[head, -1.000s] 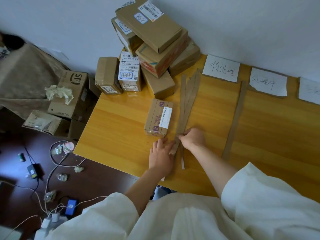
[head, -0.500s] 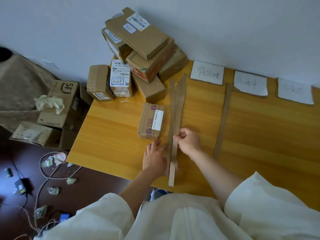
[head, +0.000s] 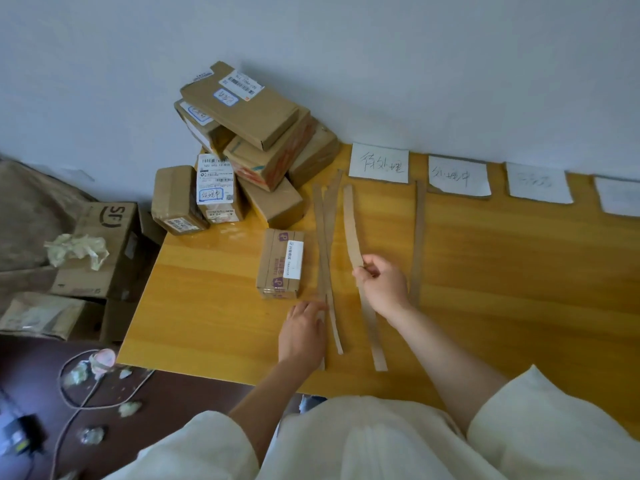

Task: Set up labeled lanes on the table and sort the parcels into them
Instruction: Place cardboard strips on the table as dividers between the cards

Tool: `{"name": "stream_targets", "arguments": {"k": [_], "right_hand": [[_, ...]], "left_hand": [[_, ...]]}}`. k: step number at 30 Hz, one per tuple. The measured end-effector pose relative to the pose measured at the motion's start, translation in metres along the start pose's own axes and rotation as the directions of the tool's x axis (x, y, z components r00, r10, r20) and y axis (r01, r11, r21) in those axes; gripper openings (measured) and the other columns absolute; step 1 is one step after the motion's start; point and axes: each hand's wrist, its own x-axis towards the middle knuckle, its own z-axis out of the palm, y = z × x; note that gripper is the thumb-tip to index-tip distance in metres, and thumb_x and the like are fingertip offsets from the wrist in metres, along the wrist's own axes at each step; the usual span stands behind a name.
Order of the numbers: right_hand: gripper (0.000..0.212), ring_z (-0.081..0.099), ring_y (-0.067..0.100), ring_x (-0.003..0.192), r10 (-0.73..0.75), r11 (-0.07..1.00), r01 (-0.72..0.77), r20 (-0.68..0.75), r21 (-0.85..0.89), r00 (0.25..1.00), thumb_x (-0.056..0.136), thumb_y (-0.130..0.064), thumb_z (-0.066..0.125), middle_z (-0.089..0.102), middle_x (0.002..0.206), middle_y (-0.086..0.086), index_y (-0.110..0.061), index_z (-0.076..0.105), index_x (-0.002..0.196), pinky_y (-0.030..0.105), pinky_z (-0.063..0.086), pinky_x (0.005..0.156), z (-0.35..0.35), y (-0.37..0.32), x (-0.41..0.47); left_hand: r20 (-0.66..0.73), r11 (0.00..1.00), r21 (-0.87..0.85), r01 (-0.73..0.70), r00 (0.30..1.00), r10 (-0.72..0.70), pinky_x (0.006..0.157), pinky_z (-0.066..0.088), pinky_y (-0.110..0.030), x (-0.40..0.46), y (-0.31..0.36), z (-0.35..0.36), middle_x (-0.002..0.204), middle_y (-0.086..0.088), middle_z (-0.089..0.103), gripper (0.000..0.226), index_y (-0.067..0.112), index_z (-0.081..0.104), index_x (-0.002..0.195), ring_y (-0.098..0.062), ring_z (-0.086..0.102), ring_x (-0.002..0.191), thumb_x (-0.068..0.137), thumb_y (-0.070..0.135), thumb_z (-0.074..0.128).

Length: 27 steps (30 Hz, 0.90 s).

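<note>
My right hand (head: 382, 285) grips a long cardboard strip (head: 352, 226) near its middle and holds it lifted off the yellow wooden table (head: 207, 299). My left hand (head: 302, 333) lies flat on the near ends of two other strips (head: 325, 244) that lie crossed on the table. One more strip (head: 418, 237) lies farther right, running from front to back. White paper labels (head: 379, 162) with handwriting sit in a row along the wall. A small parcel (head: 280, 263) lies left of the strips. A pile of parcels (head: 249, 140) fills the back left corner.
Left of the table stand cardboard boxes (head: 104, 251) on the floor, one with crumpled paper on top. Cables (head: 79, 386) and scraps litter the dark floor. A grey wall runs behind the table. The table's left edge and front edge are close to my hands.
My right hand has lifted one strip out of the bundle and carried it to the right. My left hand stays pressed on the remaining strips. The camera has tilted down a little.
</note>
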Motion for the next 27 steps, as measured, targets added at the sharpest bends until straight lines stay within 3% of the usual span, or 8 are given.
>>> {"name": "stream_targets", "arguments": {"k": [4, 9, 16, 20, 27], "right_hand": [[0.012, 0.066, 0.014, 0.089, -0.071, 0.997, 0.071, -0.044, 0.01, 0.997, 0.098, -0.023, 0.055, 0.069, 0.098, -0.006, -0.022, 0.061, 0.108, 0.023, 0.051, 0.072, -0.025, -0.002, -0.006], [0.007, 0.066, 0.013, 0.083, -0.141, 0.989, 0.145, -0.129, 0.022, 0.982, 0.095, -0.02, 0.058, 0.071, 0.089, -0.005, -0.025, 0.064, 0.094, 0.009, 0.043, 0.06, -0.06, 0.009, -0.009], [0.007, 0.069, 0.019, 0.086, -0.087, 0.987, 0.111, -0.206, 0.112, 0.975, 0.094, -0.02, 0.059, 0.071, 0.093, 0.001, -0.026, 0.06, 0.09, 0.032, 0.052, 0.076, -0.124, 0.041, -0.014], [0.01, 0.07, 0.021, 0.084, -0.015, 0.988, 0.053, -0.247, 0.148, 0.969, 0.093, -0.019, 0.059, 0.071, 0.092, 0.002, -0.014, 0.065, 0.1, 0.032, 0.052, 0.075, -0.164, 0.074, -0.011], [0.005, 0.067, 0.024, 0.091, 0.073, 0.992, -0.043, -0.265, 0.118, 0.961, 0.093, -0.02, 0.059, 0.071, 0.097, 0.001, -0.016, 0.062, 0.095, 0.036, 0.051, 0.082, -0.214, 0.129, -0.001]], "left_hand": [[-0.013, 0.998, 0.012, -0.054, 0.998, 0.055, 0.093, 0.046, -0.027, 0.003, 0.012, 0.003, 0.122, 0.003, 0.06, 0.033, 0.023, 0.063, 0.12, -0.016, 0.052, 0.117, 0.092, 0.011, 0.051], [0.02, 0.995, 0.044, -0.086, 0.996, 0.085, 0.095, 0.044, -0.026, 0.01, 0.039, 0.012, 0.125, 0.004, 0.058, 0.036, 0.026, 0.06, 0.123, -0.015, 0.049, 0.12, 0.09, 0.012, 0.051], [0.185, 0.983, 0.085, -0.164, 0.972, 0.147, 0.104, 0.038, -0.028, 0.018, 0.098, 0.04, 0.141, 0.006, 0.047, 0.043, 0.027, 0.049, 0.136, -0.015, 0.039, 0.132, 0.094, 0.016, 0.048], [0.315, 0.967, 0.135, -0.217, 0.935, 0.166, 0.113, 0.032, -0.032, 0.022, 0.134, 0.065, 0.153, 0.005, 0.035, 0.049, 0.025, 0.04, 0.144, -0.016, 0.028, 0.141, 0.095, 0.02, 0.047], [0.396, 0.922, 0.266, -0.281, 0.904, 0.161, 0.117, 0.022, -0.035, 0.027, 0.184, 0.101, 0.157, 0.006, 0.026, 0.052, 0.027, 0.032, 0.148, -0.018, 0.023, 0.144, 0.098, 0.024, 0.047]]}}
